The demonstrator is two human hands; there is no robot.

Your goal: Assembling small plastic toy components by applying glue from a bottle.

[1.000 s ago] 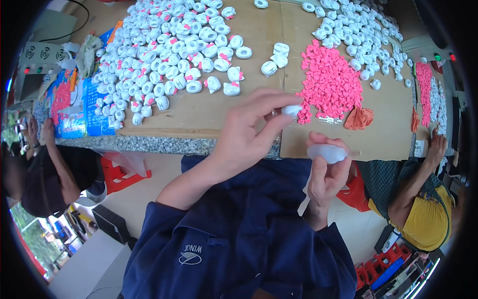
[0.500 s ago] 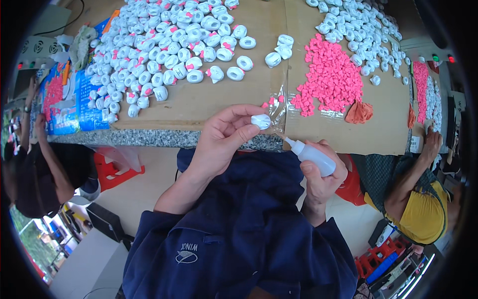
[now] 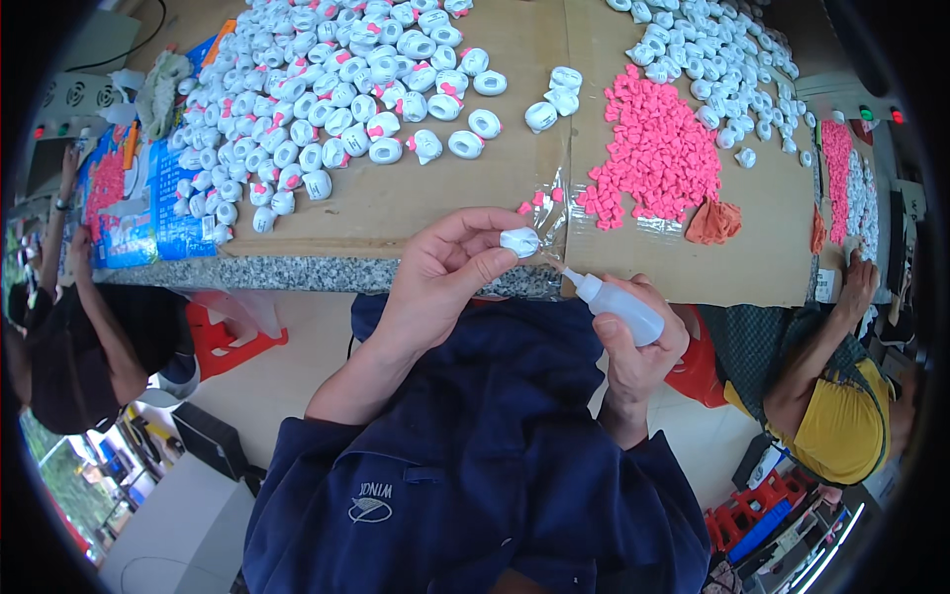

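White piece (image 3: 519, 242) in left fingers (image 3: 487, 266), squeeze bottle (image 3: 627, 311) near

Round comes the pale bottle (image 3: 633, 313) in the right hand (image 3: 645, 354), its nozzle (image 3: 575, 278) now aimed far-left, near the white piece (image 3: 519, 242)

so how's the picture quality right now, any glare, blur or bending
Head view: fisheye distortion, with a curved black border and things leaning near the sides; head view: shiny highlights on the clear tape, and bright light at the window lower left; head view: the bottle and small white piece show little blur.
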